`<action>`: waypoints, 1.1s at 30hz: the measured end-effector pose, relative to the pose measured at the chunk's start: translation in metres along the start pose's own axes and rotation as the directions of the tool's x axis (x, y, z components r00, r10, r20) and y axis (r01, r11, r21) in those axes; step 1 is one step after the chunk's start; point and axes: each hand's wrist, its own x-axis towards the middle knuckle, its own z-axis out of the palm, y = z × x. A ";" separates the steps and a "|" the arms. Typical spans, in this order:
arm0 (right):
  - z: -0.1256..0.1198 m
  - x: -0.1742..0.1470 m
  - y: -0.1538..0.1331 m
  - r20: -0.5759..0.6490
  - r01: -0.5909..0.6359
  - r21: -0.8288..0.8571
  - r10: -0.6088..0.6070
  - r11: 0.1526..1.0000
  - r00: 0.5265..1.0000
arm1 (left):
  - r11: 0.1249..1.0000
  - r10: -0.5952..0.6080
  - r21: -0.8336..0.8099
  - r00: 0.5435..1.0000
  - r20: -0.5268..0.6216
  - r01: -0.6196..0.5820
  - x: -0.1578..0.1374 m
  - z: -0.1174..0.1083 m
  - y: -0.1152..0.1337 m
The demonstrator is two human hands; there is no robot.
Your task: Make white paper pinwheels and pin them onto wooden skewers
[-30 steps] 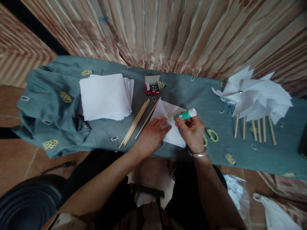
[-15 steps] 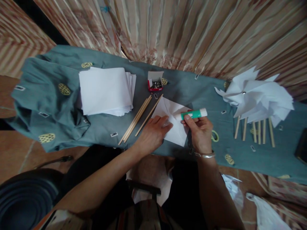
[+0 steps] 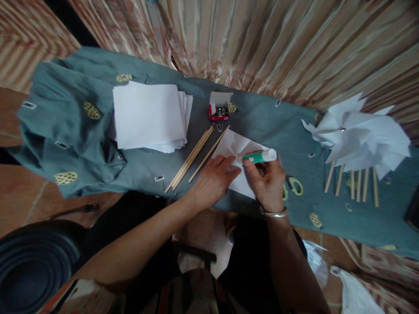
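Note:
A square sheet of white paper (image 3: pixel 242 182) with creases lies on the cloth in front of me. My left hand (image 3: pixel 212 181) rests on its left part, fingertips pressing near the middle and thumb apart from the fingers. Between thumb and fingers, my right hand (image 3: pixel 267 183) grips a green and white glue stick (image 3: pixel 257 157), tilted, with its tip at the paper's centre. Whether the tip touches the paper is hard to see. One thin wooden stick (image 3: pixel 206 158) lies just left of the sheet. Green-handled scissors (image 3: pixel 296 186) lie beside my right hand, partly hidden by it.
A stack of white paper (image 3: pixel 149 115) lies at left. Several wooden sticks (image 3: pixel 188 161) lie between it and my left hand. Behind them stands an open red box (image 3: pixel 220 114) of small metal pins. Finished paper pinwheels (image 3: pixel 366 135) on sticks lie at right. A striped curtain (image 3: pixel 248 43) hangs behind.
The glue stick in my right hand has shifted left, its tip now at the paper's centre. More of the scissors shows. My left hand stays on the paper; the view has moved slightly.

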 end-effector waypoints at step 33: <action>-0.002 0.000 -0.009 0.123 0.191 -0.230 -0.167 0.954 0.978 | 1.000 0.001 -0.016 1.000 -0.016 -0.001 -0.001 0.004 -0.002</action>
